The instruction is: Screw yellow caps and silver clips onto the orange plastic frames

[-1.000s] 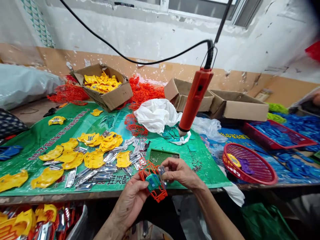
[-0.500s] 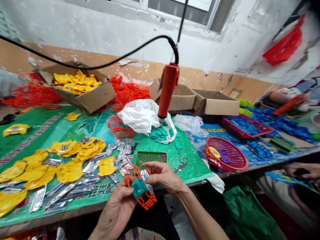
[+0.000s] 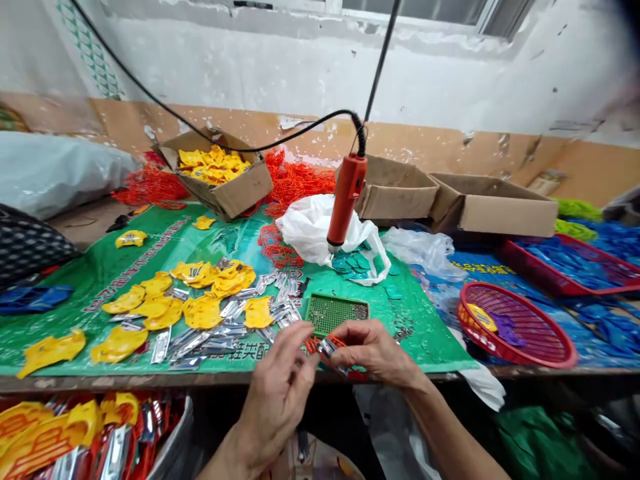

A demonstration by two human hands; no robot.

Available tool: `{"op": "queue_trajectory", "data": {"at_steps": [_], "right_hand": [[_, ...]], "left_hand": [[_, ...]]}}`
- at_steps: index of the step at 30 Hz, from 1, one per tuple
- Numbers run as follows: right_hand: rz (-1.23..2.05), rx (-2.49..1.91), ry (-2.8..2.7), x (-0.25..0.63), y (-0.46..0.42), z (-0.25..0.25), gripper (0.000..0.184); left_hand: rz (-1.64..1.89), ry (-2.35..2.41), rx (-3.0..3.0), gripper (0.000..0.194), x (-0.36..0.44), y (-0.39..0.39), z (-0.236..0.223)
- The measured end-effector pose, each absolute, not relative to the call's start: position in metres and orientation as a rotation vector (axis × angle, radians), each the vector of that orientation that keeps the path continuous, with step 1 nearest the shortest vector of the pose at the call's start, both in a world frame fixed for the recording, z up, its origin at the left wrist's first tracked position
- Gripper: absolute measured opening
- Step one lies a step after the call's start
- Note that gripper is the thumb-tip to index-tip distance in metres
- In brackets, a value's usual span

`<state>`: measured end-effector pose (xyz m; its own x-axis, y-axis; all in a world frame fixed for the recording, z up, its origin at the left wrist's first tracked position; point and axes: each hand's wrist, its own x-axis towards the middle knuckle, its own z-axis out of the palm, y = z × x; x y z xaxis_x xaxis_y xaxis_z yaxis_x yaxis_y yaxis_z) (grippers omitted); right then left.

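An orange openwork plastic frame (image 3: 312, 345) is between my two hands, just in front of the table edge. At its right side is a shiny metal clip (image 3: 327, 347), pinched by the thumb and fingers of my right hand (image 3: 375, 350). My left hand (image 3: 280, 387) has its fingers bent around the frame's left side, covering much of it. Just beyond the hands lies a green tray (image 3: 325, 313) with small metal screws at its right side. Above the table hangs a red electric screwdriver (image 3: 346, 200), touched by neither hand.
Yellow plastic pieces (image 3: 203, 312) and metal clips (image 3: 200, 343) spread over the left side. A white bag (image 3: 305, 223) with teal pieces lies behind the tray. Cardboard boxes (image 3: 505, 213) line the wall. A red basket (image 3: 525, 353) stands right; a full bin (image 3: 173, 440) is below left.
My view has swung left and the hands have moved slightly up. The orange frame has been turned, and its teal piece no longer shows. The left hand now covers more of it.
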<state>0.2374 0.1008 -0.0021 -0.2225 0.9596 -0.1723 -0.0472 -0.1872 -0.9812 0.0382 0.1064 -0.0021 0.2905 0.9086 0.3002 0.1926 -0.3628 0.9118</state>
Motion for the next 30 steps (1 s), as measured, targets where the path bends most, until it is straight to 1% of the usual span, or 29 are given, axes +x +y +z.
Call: {"op": "queue_trajectory", "data": {"at_steps": [3, 6, 8, 12, 15, 17, 18, 22, 25, 30], "right_hand": [[1.46, -1.178, -1.428, 0.235, 0.104, -0.006, 0.026], [1.309, -1.238, -1.61, 0.23, 0.104, -0.007, 0.021], [1.054, -1.309, -1.688, 0.226, 0.1, -0.008, 0.02], [0.35, -1.329, -1.751, 0.22, 0.087, -0.011, 0.021], [0.081, -1.282, -1.792, 0.216, 0.08, -0.019, 0.014], [0.013, -1.267, -1.795, 0.215, 0.078, -0.023, 0.008], [0.004, -1.253, -1.789, 0.214, 0.078, -0.025, 0.008], [0.031, -1.166, -1.754, 0.214, 0.077, -0.025, 0.014], [0.028, -1.097, -1.752, 0.215, 0.074, -0.024, 0.015], [-0.069, -1.014, -1.751, 0.218, 0.066, -0.027, 0.024]], "left_hand": [[0.868, 0.86, 1.915, 0.023, 0.041, 0.117, 0.008], [0.715, 0.905, 1.797, 0.023, 0.041, 0.125, 0.008], [0.698, 0.954, 1.636, 0.025, 0.04, 0.126, 0.005], [0.831, 1.023, 1.392, 0.026, 0.04, 0.122, -0.003], [0.911, 1.026, 1.301, 0.022, 0.042, 0.118, -0.006], [0.935, 1.023, 1.289, 0.019, 0.042, 0.116, -0.008], [0.934, 1.017, 1.303, 0.018, 0.042, 0.115, -0.008], [0.888, 0.943, 1.488, 0.017, 0.037, 0.112, -0.007], [0.949, 0.88, 1.621, 0.015, 0.033, 0.111, -0.007], [1.069, 0.796, 1.825, 0.024, 0.027, 0.11, -0.015]]}}
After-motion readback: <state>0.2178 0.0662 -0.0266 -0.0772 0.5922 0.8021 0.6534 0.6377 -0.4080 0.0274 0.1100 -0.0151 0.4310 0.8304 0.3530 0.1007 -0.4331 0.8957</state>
